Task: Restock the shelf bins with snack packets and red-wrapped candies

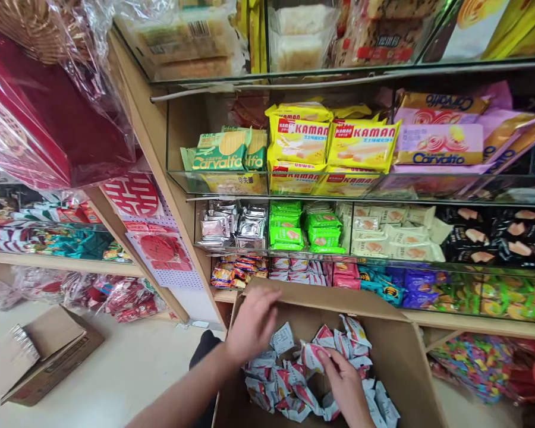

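Observation:
An open cardboard box [396, 351] sits in front of me, holding several small red-and-white snack packets [294, 380]. My left hand [252, 324] hovers over the box's left side, blurred by motion, fingers curled downward near a white packet [283, 339]. My right hand [345, 383] reaches into the pile, its fingers pinching one red-and-white packet [312, 356].
Glass-fronted shelves [361, 181] ahead hold yellow Kaman packs [334, 142], green packets [303, 229], silver packets [234, 226] and other snacks. A second open carton [44, 356] lies on the pale floor at the left. Red wrapped goods [44, 107] hang at upper left.

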A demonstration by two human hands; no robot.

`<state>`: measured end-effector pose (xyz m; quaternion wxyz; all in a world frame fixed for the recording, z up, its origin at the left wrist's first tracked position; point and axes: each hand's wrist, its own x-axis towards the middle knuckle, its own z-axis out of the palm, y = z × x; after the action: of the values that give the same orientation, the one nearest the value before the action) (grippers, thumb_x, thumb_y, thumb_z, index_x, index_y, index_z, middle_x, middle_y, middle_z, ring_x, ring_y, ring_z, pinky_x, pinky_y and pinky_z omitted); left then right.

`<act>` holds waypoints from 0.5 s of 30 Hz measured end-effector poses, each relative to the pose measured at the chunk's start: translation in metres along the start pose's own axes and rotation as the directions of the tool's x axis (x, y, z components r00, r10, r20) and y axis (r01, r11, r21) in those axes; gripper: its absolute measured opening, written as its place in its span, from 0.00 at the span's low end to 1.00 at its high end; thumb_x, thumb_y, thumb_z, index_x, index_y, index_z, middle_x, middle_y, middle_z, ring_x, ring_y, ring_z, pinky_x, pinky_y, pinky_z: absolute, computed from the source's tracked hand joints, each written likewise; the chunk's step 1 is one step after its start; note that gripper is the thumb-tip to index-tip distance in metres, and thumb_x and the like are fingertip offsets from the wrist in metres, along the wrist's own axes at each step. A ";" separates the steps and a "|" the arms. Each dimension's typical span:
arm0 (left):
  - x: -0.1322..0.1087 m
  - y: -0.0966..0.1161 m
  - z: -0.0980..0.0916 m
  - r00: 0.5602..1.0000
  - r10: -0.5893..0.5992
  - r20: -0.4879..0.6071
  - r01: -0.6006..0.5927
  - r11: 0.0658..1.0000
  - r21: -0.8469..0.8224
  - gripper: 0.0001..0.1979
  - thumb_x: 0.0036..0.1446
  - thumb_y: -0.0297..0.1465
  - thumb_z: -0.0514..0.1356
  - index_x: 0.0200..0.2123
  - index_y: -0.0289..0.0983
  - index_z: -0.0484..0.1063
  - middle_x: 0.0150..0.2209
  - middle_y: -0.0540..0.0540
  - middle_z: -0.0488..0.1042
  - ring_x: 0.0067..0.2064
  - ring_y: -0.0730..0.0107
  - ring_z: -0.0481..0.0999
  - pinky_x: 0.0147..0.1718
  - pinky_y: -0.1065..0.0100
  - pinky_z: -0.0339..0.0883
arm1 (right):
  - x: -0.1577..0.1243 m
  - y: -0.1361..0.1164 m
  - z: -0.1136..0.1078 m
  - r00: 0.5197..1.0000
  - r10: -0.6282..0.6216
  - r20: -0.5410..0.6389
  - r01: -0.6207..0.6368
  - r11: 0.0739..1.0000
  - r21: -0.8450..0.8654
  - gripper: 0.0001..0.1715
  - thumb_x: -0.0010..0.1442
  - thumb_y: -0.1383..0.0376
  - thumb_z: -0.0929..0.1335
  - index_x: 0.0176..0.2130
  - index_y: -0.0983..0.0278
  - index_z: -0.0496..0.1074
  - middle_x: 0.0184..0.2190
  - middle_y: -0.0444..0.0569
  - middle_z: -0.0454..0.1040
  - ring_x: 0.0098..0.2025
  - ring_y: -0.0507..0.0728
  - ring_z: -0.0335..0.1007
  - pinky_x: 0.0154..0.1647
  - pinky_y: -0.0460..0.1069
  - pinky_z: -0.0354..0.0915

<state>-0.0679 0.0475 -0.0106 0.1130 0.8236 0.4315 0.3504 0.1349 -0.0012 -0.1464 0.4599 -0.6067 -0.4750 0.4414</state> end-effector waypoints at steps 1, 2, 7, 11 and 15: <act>-0.013 0.010 0.006 0.999 -0.042 -0.013 0.041 0.995 -0.092 0.20 0.53 0.29 0.51 0.50 0.40 0.59 0.49 0.42 0.64 0.51 0.64 0.61 0.50 0.60 0.55 | -0.005 -0.020 0.001 0.999 0.050 -0.018 -0.047 0.988 0.146 0.17 0.48 0.53 0.66 0.33 0.63 0.72 0.32 0.47 0.74 0.37 0.58 0.67 0.38 0.48 0.61; -0.024 0.019 0.014 0.989 -0.144 -0.039 0.134 0.973 -0.189 0.23 0.52 0.30 0.53 0.52 0.40 0.56 0.51 0.41 0.62 0.52 0.62 0.60 0.50 0.60 0.55 | -0.012 -0.040 0.002 0.993 0.114 -0.032 -0.098 0.943 0.317 0.16 0.48 0.54 0.66 0.34 0.62 0.71 0.32 0.46 0.74 0.37 0.57 0.67 0.36 0.48 0.62; -0.036 0.057 0.036 0.791 -0.598 0.133 0.500 0.504 -0.704 0.19 0.51 0.41 0.53 0.42 0.35 0.62 0.32 0.45 0.70 0.31 0.71 0.70 0.28 0.70 0.65 | -0.035 -0.111 0.010 0.981 0.167 0.095 -0.185 0.685 0.704 0.14 0.46 0.57 0.69 0.31 0.63 0.68 0.28 0.45 0.72 0.29 0.53 0.67 0.24 0.45 0.60; -0.017 0.064 0.031 0.788 -0.571 0.231 0.516 0.408 -0.754 0.16 0.46 0.41 0.58 0.32 0.35 0.65 0.24 0.52 0.67 0.24 0.78 0.65 0.23 0.75 0.61 | -0.032 -0.121 0.008 0.993 0.090 0.076 -0.117 0.832 0.542 0.14 0.50 0.55 0.66 0.29 0.64 0.65 0.23 0.42 0.66 0.25 0.50 0.61 0.23 0.44 0.58; -0.013 0.066 0.029 0.818 -0.535 0.211 0.519 0.527 -0.674 0.15 0.47 0.42 0.57 0.29 0.34 0.67 0.23 0.51 0.66 0.24 0.77 0.63 0.23 0.76 0.59 | -0.025 -0.120 0.001 0.989 -0.092 -0.120 0.112 0.978 0.176 0.17 0.54 0.53 0.62 0.23 0.64 0.61 0.17 0.40 0.57 0.21 0.48 0.53 0.20 0.43 0.53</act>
<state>-0.0118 0.0009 -0.0061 0.5140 0.5424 0.4929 0.4457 0.1097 -0.0102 -0.0266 0.5613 -0.5604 -0.4367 0.4244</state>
